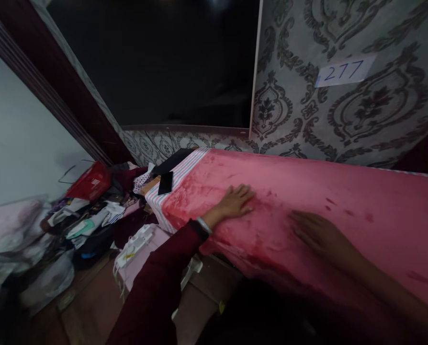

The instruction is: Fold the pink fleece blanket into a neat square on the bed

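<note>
A pink plush cloth point(300, 182) covers a long low surface along the wall, with darker streaks where its nap lies differently. My left hand point(235, 201) lies flat on it, fingers spread, a bracelet at the wrist below a dark red sleeve. Further right, my right hand point(318, 235) rests on the same cloth with its fingers stretched out and close together. Neither hand holds anything. At the left end, a striped cloth point(187, 165) shows from under the pink one, and a black phone point(165, 183) lies on its edge.
A large dark television point(163, 62) hangs on the patterned wall, beside a paper point(345, 72) marked 277. Piled clothes point(106, 215), a red basket point(94, 182) and plastic bags point(16, 225) crowd the left. A power strip point(137, 244) sits on a pink box point(156, 247) near my left arm.
</note>
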`<state>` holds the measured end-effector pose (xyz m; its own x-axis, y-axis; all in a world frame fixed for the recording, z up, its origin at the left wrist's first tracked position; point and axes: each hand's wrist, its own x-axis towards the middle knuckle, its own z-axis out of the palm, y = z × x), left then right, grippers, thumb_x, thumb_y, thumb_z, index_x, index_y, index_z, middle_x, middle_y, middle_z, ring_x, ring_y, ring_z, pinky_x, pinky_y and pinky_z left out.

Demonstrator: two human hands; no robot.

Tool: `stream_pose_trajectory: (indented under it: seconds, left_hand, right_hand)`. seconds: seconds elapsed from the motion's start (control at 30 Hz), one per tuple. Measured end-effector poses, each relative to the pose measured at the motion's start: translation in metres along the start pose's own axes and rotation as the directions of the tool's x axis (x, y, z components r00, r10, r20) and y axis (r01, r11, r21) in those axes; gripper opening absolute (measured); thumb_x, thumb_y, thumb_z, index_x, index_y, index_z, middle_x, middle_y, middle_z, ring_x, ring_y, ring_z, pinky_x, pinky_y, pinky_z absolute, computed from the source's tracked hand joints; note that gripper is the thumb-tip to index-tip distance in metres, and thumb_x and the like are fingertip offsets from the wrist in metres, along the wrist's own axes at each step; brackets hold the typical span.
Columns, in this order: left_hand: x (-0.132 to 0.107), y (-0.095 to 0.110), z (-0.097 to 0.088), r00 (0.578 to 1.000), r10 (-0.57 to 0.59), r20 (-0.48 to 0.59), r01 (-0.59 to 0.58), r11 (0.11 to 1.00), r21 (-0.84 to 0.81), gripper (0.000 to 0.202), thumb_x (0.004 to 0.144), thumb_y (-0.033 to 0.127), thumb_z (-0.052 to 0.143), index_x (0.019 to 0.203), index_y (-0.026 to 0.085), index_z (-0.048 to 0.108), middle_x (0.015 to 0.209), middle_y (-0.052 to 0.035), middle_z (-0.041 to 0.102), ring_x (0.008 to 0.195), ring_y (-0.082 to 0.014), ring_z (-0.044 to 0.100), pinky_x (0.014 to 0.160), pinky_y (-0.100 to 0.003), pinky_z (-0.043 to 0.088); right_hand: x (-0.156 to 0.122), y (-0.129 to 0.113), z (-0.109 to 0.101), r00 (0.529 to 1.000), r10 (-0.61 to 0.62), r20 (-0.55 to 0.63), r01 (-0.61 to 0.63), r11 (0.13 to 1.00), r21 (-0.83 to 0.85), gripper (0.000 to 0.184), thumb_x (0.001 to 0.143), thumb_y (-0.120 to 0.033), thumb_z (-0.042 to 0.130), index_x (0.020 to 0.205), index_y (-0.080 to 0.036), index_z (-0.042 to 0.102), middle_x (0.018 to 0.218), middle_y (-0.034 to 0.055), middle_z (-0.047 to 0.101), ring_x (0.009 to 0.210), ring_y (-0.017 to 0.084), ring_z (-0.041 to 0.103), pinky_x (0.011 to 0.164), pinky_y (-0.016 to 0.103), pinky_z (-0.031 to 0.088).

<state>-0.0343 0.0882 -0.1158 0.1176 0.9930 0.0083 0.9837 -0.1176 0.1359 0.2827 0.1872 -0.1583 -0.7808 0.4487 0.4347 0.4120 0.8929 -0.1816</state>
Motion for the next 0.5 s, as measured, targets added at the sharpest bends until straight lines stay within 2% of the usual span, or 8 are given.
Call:
stream_pose_trajectory:
  seconds: [0.1, 0.17, 0.23, 0.3, 0.4, 0.5]
  left_hand:
    - [0.014, 0.01, 0.015, 0.993, 0.111, 0.036, -0.111, 0.994, 0.011, 0.073, 0.102, 0.063, 0.039, 0.164, 0.027, 0.029, 0.173, -0.0108, 0.025, 0.161, -0.0317, 0.017, 0.127, -0.063, 0.014]
    - [0.012, -0.004, 0.018, 0.995, 0.097, 0.017, -0.097, 0.995, 0.025, 0.07, 0.103, 0.062, 0.036, 0.164, 0.029, 0.029, 0.173, -0.0091, 0.025, 0.161, -0.0308, 0.017, 0.127, -0.062, 0.013]
    - [0.002, -0.032, 0.014, 1.0, -0.005, -0.019, 0.006, 0.999, 0.039, 0.066, 0.104, 0.058, 0.035, 0.164, 0.03, 0.03, 0.172, -0.0086, 0.026, 0.161, -0.0306, 0.017, 0.127, -0.062, 0.013]
    - [-0.014, -0.068, 0.005, 0.984, -0.176, -0.036, 0.178, 0.982, 0.06, 0.065, 0.105, 0.055, 0.035, 0.164, 0.028, 0.03, 0.172, -0.009, 0.027, 0.161, -0.0306, 0.017, 0.128, -0.061, 0.013]
    - [-0.04, -0.122, -0.012, 0.906, -0.418, -0.063, 0.423, 0.901, 0.101, 0.064, 0.105, 0.053, 0.038, 0.164, 0.028, 0.032, 0.173, -0.0076, 0.024, 0.161, -0.0283, 0.016, 0.129, -0.056, 0.01]
    - [-0.06, -0.16, -0.024, 0.857, -0.508, -0.09, 0.515, 0.85, 0.11, 0.063, 0.104, 0.049, 0.041, 0.163, 0.027, 0.033, 0.172, -0.009, 0.026, 0.161, -0.0289, 0.018, 0.129, -0.057, 0.011]
  right_hand:
    - [0.022, 0.004, 0.021, 0.999, -0.007, 0.051, 0.012, 0.996, -0.089, 0.06, 0.103, -0.054, 0.031, 0.144, -0.023, 0.063, 0.151, 0.0129, 0.057, 0.137, 0.035, 0.054, 0.11, 0.056, 0.048]
    - [0.024, 0.005, 0.038, 0.997, 0.014, 0.082, 0.0, 0.987, -0.162, 0.062, 0.103, -0.054, 0.028, 0.147, -0.024, 0.06, 0.155, 0.0127, 0.052, 0.143, 0.036, 0.048, 0.11, 0.06, 0.045]
    - [0.018, 0.005, 0.051, 0.996, 0.017, 0.088, 0.0, 0.982, -0.187, 0.061, 0.103, -0.052, 0.026, 0.149, -0.027, 0.058, 0.159, 0.0103, 0.048, 0.147, 0.035, 0.042, 0.112, 0.062, 0.041]
    - [0.011, 0.006, 0.059, 0.998, 0.012, 0.067, 0.0, 0.983, -0.182, 0.061, 0.104, -0.051, 0.024, 0.15, -0.028, 0.057, 0.16, 0.0092, 0.046, 0.149, 0.035, 0.039, 0.114, 0.063, 0.037]
    - [0.005, 0.007, 0.063, 0.999, 0.026, 0.042, -0.019, 0.988, -0.153, 0.063, 0.103, -0.053, 0.023, 0.151, -0.028, 0.056, 0.161, 0.0089, 0.045, 0.15, 0.035, 0.037, 0.115, 0.064, 0.036]
    - [0.007, 0.007, 0.061, 0.997, 0.044, 0.063, -0.036, 0.992, -0.122, 0.062, 0.103, -0.055, 0.025, 0.152, -0.031, 0.055, 0.161, 0.0071, 0.045, 0.15, 0.035, 0.037, 0.116, 0.063, 0.035]
